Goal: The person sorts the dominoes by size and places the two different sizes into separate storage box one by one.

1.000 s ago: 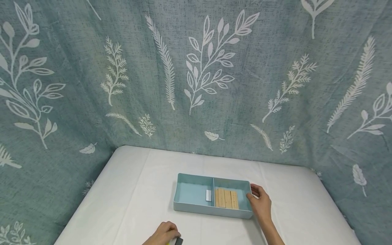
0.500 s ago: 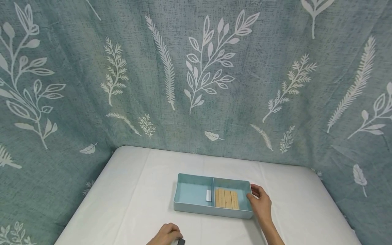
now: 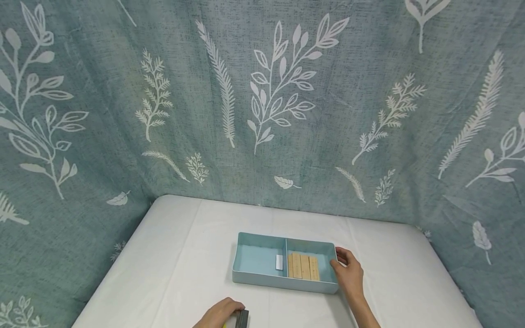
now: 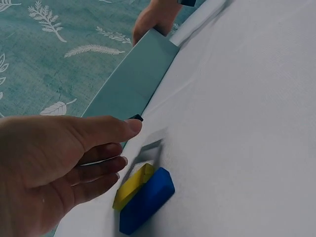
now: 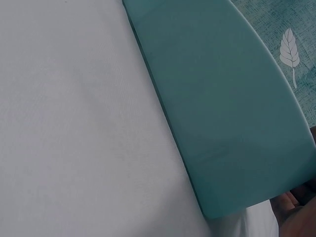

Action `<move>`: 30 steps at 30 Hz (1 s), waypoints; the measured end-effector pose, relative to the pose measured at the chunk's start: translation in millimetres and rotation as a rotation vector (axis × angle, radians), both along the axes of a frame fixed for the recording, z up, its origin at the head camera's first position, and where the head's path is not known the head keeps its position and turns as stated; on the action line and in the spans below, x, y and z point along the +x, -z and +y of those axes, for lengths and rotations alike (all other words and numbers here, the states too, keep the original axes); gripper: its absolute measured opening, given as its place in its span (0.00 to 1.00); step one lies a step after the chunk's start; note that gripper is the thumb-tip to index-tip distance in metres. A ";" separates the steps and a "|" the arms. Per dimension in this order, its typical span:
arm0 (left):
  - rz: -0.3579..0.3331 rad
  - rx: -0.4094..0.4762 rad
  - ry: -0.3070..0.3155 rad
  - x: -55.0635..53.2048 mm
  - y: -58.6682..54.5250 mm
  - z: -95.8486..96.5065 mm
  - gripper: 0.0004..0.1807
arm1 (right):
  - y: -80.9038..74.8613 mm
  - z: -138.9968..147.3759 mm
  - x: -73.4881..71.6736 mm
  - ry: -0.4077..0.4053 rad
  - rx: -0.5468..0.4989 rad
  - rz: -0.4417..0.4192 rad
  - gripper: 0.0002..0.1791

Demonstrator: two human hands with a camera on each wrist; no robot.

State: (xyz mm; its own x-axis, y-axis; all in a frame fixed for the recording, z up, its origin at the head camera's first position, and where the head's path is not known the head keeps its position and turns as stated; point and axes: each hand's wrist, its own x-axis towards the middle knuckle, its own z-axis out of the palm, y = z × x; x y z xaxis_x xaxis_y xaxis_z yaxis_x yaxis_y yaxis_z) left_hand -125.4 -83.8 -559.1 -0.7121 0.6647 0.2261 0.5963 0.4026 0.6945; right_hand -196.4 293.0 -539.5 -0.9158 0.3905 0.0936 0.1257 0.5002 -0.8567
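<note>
Near the front edge in the head view, my left hand [image 3: 221, 313] pinches a dark grey block [image 3: 242, 319] at its fingertips. Only a small dark end of that block [image 4: 136, 118] shows past the thumb in the left wrist view. On the white cloth under this hand lie a yellow block [image 4: 132, 187] and a blue block [image 4: 148, 201], side by side. My right hand [image 3: 348, 273] grips the right end wall of a pale blue two-compartment box [image 3: 283, 282], thumb at the rim and fingers outside. Several wooden blocks [image 3: 302, 266] stand in a row in its right compartment.
A small white piece [image 3: 279, 262] lies in the box's left compartment, close to the divider [image 3: 286, 257]. White cloth covers the table [image 3: 197, 255]. A green leaf-patterned curtain [image 3: 229, 114] hangs behind and at both sides.
My left hand has shifted slightly, and more of the dark grey block shows beside its fingers. The right hand and the box stay where they were.
</note>
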 end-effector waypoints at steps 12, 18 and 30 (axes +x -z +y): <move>-0.230 0.241 0.097 -1.3 -3.1 3.9 0.24 | -0.5 0.5 0.7 -0.010 -0.008 -0.013 0.28; -0.254 0.345 0.111 0.5 3.2 8.8 0.22 | -0.9 0.0 0.3 -0.011 -0.011 -0.017 0.28; -0.171 0.329 0.110 5.0 11.6 15.2 0.20 | -0.4 -1.7 0.2 0.003 -0.007 -0.021 0.27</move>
